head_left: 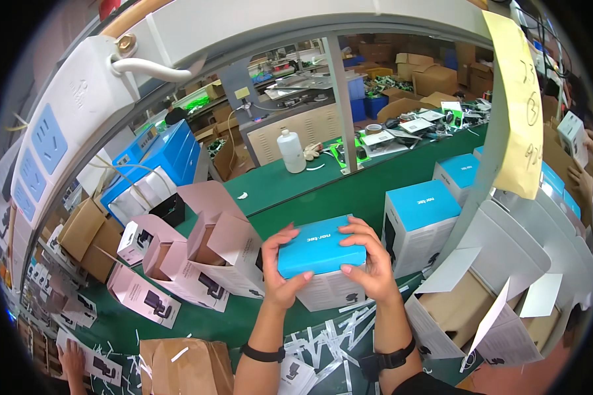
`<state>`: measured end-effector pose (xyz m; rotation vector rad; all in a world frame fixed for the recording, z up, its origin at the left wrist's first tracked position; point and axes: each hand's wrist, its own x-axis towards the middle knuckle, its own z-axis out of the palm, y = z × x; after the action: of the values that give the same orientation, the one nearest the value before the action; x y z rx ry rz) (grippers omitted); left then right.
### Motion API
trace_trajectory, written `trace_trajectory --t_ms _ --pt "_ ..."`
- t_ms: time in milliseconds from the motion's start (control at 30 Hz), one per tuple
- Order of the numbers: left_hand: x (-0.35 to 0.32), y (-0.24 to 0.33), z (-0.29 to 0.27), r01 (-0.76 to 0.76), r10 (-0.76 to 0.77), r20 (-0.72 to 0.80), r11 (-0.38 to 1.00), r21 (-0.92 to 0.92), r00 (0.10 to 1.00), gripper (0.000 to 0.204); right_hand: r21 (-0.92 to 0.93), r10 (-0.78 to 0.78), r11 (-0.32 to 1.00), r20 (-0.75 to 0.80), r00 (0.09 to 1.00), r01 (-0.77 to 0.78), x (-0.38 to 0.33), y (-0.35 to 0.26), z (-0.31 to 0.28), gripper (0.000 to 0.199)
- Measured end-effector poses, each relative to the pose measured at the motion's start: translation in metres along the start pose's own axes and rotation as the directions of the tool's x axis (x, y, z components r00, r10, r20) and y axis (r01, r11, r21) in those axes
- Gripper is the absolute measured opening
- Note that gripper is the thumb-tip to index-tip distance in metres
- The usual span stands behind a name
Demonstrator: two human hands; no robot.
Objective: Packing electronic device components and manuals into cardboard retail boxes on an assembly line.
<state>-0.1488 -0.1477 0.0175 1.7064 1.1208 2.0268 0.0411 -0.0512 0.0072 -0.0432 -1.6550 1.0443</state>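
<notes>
A white box with a closed blue lid (323, 247) stands upright on the green table in front of me. My left hand (280, 266) grips its left side, the thumb pressed to the front and the fingers at the top edge. On the opposite side my right hand (369, 260) holds it the same way, fingers bent over the lid's far right edge. A second closed blue-topped box (420, 227) stands to the right, apart from my right hand. Left of my hands is an open pinkish-white box (227, 247) with brown cardboard inside. Each wrist wears a dark band.
Open white boxes (454, 306) crowd the right side. White paper strips (329, 345) litter the table below my hands, beside a brown carton (184, 368). A white bottle (291, 151) stands behind. A power strip (49, 138) hangs upper left. Other people's hands (72, 359) show at both sides.
</notes>
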Motion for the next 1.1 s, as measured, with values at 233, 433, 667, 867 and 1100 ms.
trace_trajectory --t_ms 233,433,667,867,1100 --pt "-0.006 0.015 -0.002 -0.298 0.248 0.167 0.829 0.473 0.954 0.026 0.096 -0.051 0.993 -0.153 0.987 0.066 -0.007 0.002 0.007 0.03" --pt "-0.01 0.031 -0.011 -0.415 0.218 0.363 0.633 0.654 0.906 0.033 -0.098 -0.166 0.984 -0.217 0.962 0.148 -0.016 0.003 0.014 0.022" --pt "-0.024 0.024 -0.001 -0.461 0.277 0.368 0.516 0.722 0.887 0.032 -0.38 -0.383 0.876 -0.173 0.907 0.297 -0.015 0.012 0.009 0.037" --pt "-0.023 0.016 0.027 -0.317 0.251 0.196 0.678 0.664 0.948 0.03 -0.474 -0.451 0.819 -0.183 0.874 0.323 -0.026 0.022 0.002 0.04" --pt "-0.017 0.003 0.033 -0.231 0.231 0.076 0.778 0.584 0.97 0.027 -0.492 -0.481 0.803 -0.202 0.853 0.336 -0.02 0.027 0.001 0.036"
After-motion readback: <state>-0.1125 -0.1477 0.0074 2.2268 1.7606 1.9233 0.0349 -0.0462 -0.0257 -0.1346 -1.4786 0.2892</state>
